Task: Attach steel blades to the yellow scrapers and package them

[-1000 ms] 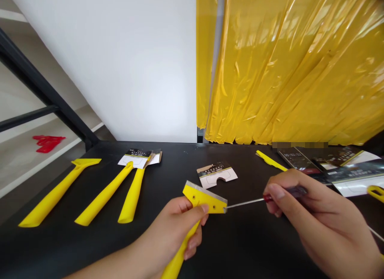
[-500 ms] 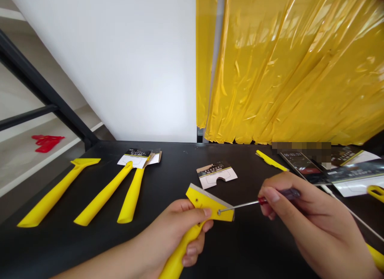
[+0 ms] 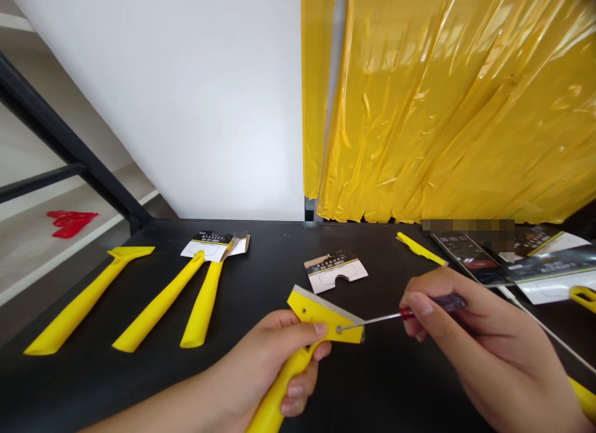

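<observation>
In the head view my left hand (image 3: 291,352) is closed around the neck of a yellow scraper (image 3: 282,386), with the thumb lying on its head. A metal blade edge runs along the head's upper side. One hole in the head shows bare, and a small screw sits in the other. My right hand (image 3: 470,333) grips the dark red handle of a screwdriver (image 3: 379,320). Its thin shaft points left, and the tip meets the screw. Past the scraper head lies a cut card (image 3: 336,273) with a notch.
Several yellow scrapers (image 3: 88,299) lie at left on the black table (image 3: 261,259), two under cards. Farther right are a yellow strip (image 3: 421,250), a phone (image 3: 463,253), card packaging (image 3: 552,271) and a white cable (image 3: 549,327). Yellow film (image 3: 419,110) hangs behind.
The whole view has shifted very slightly. Both hands, the scraper and the screwdriver keep nearly the same pose, the tip still at the screw.
</observation>
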{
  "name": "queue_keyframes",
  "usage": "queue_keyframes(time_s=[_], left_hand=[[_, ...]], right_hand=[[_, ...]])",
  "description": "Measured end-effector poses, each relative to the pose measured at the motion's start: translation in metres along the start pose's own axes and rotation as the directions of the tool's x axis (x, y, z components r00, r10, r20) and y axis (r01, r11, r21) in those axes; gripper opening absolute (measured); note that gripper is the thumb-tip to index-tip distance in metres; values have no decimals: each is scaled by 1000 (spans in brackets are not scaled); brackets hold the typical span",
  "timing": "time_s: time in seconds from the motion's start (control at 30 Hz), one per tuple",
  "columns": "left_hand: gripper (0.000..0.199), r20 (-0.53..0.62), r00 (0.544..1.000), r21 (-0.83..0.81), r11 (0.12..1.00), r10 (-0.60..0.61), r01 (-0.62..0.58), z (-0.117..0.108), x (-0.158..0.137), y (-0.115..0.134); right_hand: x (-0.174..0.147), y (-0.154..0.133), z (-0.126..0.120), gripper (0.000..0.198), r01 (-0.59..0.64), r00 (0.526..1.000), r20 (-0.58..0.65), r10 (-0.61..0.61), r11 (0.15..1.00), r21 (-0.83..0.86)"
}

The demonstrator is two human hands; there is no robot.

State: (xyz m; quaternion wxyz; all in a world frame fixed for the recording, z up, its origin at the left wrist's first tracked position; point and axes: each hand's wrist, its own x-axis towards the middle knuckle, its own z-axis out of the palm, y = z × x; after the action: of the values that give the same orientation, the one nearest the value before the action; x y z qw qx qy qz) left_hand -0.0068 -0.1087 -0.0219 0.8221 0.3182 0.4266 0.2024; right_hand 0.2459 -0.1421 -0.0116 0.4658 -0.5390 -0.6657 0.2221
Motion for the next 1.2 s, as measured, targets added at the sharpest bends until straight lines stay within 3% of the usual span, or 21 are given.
queue_keyframes(time_s=[0.13, 0.3, 0.43, 0.57, 0.83, 1.2], left_hand=[[31, -28, 999, 9, 999, 37, -37, 0, 1, -4], [33, -57, 995, 68, 995, 77, -73, 1, 3, -7], [36, -97, 989, 101, 990, 109, -99, 3, 1, -8], [37, -103, 988, 98, 990, 111, -101, 3, 2, -9], [34, -87, 993, 65, 995, 85, -79, 2, 2, -7], [36, -84, 994, 103, 993, 67, -58, 4, 4, -8]], right_hand=[[4, -6, -4, 17, 77, 997, 37, -74, 993, -85], [4, -17, -11, 15, 282, 953, 151, -264, 953, -112], [2, -19, -10, 15, 364, 927, 129, -352, 927, -87], [0, -20, -4, 15, 354, 934, 84, -348, 933, -68], [-2, -23, -7, 18, 211, 977, 24, -210, 977, -42], [2, -19, -3, 13, 250, 967, 54, -249, 968, -28]])
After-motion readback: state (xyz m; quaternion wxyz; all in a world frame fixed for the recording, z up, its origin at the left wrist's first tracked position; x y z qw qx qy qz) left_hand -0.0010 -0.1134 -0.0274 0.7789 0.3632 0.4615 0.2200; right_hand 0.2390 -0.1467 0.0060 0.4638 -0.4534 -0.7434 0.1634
